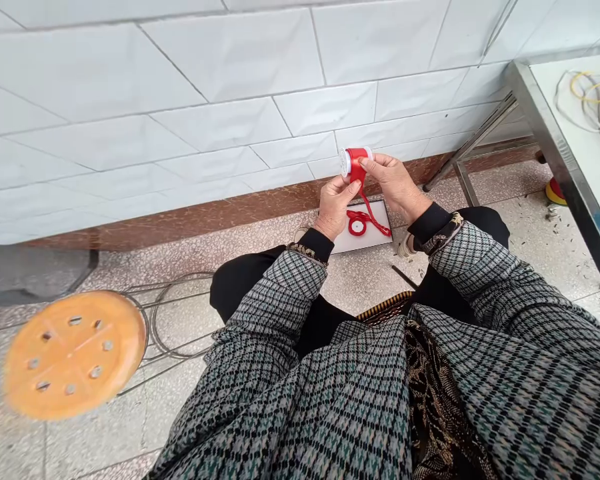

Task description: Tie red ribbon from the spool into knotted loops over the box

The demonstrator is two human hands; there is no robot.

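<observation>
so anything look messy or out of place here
Yes: small dark scraps litter the floor beside the steel table on the right, and a loose red ribbon tangle lies on the white board on the floor.

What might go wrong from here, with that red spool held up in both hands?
1. The spool is held in the air by the right hand, mostly at the fingertips. If it slips, it would likely drop to the floor and unroll.
2. The loose ribbon, pinched by the left hand, hangs down toward the small roll and its loops on the white board. The strands may tangle there.
</observation>
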